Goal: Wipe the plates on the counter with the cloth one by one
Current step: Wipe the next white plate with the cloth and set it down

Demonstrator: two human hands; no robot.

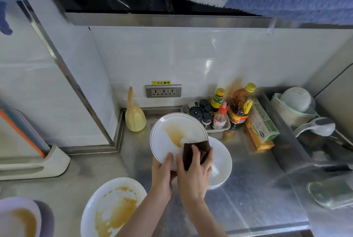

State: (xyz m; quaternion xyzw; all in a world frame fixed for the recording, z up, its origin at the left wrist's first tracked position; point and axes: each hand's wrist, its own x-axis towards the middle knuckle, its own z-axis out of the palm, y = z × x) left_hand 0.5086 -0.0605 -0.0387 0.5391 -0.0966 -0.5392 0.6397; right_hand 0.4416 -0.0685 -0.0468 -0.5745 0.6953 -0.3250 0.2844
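Note:
A white plate (168, 141) with a thin gold rim and a brown sauce smear is held tilted above the steel counter (248, 189). My left hand (163, 173) grips its lower edge, thumb on the face. My right hand (194, 171) presses a dark brown cloth (193, 152) against the plate's lower right part. Under them a clean white plate (221, 162) lies on the counter. A second sauce-stained white plate (112, 208) sits at the front left, and a third stained dish (19, 217) is cut off at the bottom left corner.
A tray of sauce bottles and spice jars (219, 116) stands at the back, with boxes (261, 126) beside it. A yellow brush (134, 116) leans in the corner under a wall socket (163, 91). The sink (315, 137) with pots and a ladle is right; a knife block (34, 160) left.

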